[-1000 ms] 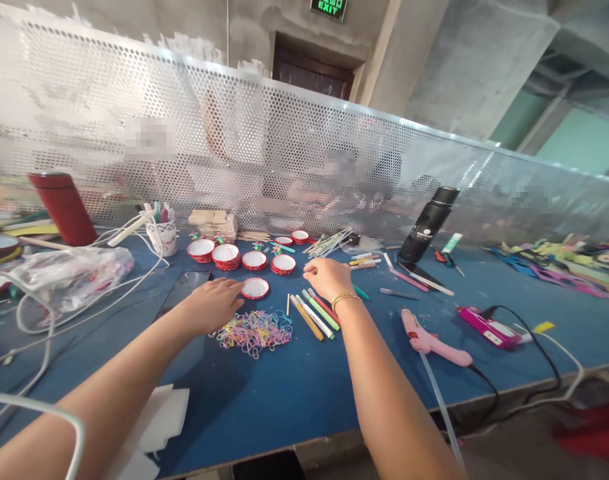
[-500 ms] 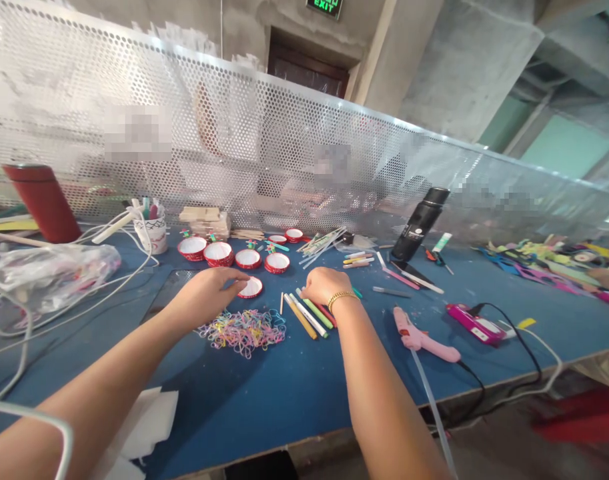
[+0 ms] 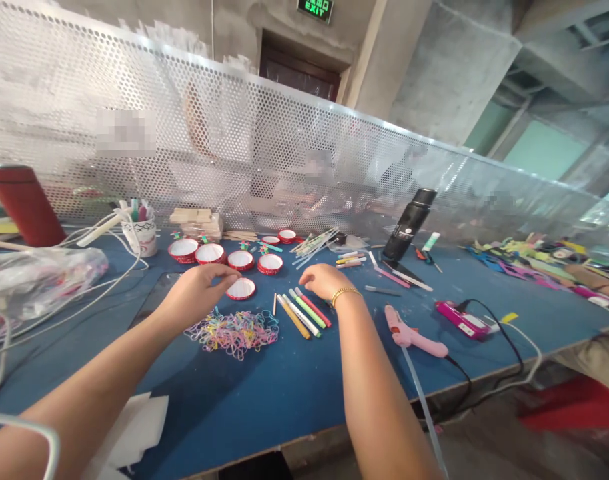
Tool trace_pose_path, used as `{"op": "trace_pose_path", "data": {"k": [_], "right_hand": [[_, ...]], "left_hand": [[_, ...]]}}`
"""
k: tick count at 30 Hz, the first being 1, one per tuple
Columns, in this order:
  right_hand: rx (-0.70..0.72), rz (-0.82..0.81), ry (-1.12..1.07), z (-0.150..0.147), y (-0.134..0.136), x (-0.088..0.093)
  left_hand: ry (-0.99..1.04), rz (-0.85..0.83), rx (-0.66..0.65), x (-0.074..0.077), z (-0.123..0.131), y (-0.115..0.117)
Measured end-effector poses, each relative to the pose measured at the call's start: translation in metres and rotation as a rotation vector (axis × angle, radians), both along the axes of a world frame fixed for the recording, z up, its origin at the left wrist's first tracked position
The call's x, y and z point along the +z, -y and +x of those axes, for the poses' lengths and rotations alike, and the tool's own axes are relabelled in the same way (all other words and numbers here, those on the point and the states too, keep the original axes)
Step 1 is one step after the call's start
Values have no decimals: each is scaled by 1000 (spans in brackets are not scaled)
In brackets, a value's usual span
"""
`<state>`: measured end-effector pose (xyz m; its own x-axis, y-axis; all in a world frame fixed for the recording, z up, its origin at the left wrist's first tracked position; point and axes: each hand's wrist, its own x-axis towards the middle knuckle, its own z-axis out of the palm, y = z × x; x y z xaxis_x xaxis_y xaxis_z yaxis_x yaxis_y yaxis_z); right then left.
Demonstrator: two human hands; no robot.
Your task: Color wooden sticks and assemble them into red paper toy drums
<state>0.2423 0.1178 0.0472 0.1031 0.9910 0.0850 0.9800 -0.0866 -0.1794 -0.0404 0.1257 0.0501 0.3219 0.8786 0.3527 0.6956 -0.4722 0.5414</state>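
Observation:
My left hand (image 3: 207, 285), its fingertips drawn together in a pinch, is beside a round red-rimmed dish with a white inside (image 3: 241, 289). Whether anything small is between those fingertips cannot be made out. Over the far ends of several markers is my right hand (image 3: 325, 281), with curled fingers and a gold bracelet at the wrist; what it holds, if anything, is hidden. Below it lie a red marker (image 3: 315, 301), a green marker (image 3: 311, 310) and a gold marker (image 3: 295, 319). A heap of colourful loops (image 3: 237, 331) spreads nearer to me.
Behind the hands stand several red dishes (image 3: 210, 254) and wooden blocks (image 3: 197, 222). To the right are a pink glue gun (image 3: 414, 337), a magenta device (image 3: 461, 320) and a leaning black bottle (image 3: 409, 227). White cables (image 3: 117, 283) cross the left side, near a pen cup (image 3: 140, 238).
The view has shifted slightly, so the table things sit further left. My right hand has moved a little right against the markers, uncovering more of their far ends. My left hand stays near the dish.

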Motion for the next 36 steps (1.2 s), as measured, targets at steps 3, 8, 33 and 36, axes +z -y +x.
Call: {"op": "trace_pose_path", "data": {"k": [3,8,33,36], "right_hand": [[112,13,7,-18,-1,-7],[99,-16,65,-26,-4,-12],[269,329,-176,-54,-11,-17],[299,416,-252,-62,-10,-16]], "left_hand": [[14,-4,-21,-1,0,0],[15,-35,-59,-2,1,-1],[721,-559,-156,5,6,7],[1031,-813,-338,18,7,16]]}}
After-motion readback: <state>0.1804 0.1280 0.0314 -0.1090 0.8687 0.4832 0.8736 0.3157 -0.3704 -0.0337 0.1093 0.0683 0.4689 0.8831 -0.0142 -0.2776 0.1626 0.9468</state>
